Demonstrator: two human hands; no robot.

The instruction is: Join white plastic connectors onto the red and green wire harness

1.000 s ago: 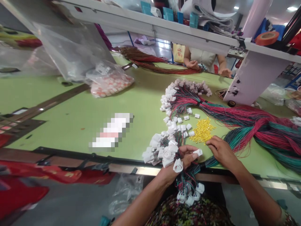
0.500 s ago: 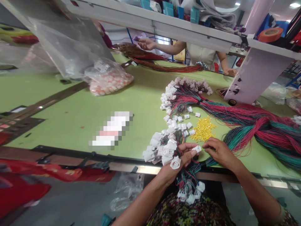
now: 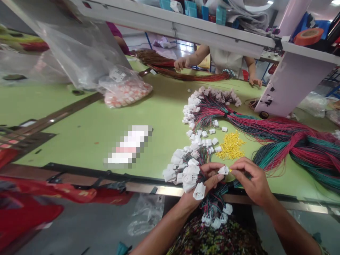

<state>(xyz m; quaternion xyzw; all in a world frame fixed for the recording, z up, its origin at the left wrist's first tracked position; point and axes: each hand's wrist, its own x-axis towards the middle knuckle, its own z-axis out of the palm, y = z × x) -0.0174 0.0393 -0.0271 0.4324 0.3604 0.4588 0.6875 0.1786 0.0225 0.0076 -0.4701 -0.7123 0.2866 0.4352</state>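
My left hand is closed around a bunch of thin red and green wires ending in white plastic connectors, and pinches one small white connector at its fingertips. My right hand meets it from the right, thumb and forefinger pinched on a tiny yellow piece at that connector's end. A pile of small yellow pieces lies on the green table just beyond my hands. More connectors hang below the table edge over my lap.
Long red and green wire bundles spread to the right. Loose white connectors lie by the yellow pile. A plastic bag of pink-white parts sits far left. Across the table another person's hands touch a brown-red wire bundle. A shelf runs overhead.
My right hand has come from the yellow pile to the connector pinched in my left hand. The person opposite has drawn an outstretched arm back to the brown-red bundle.
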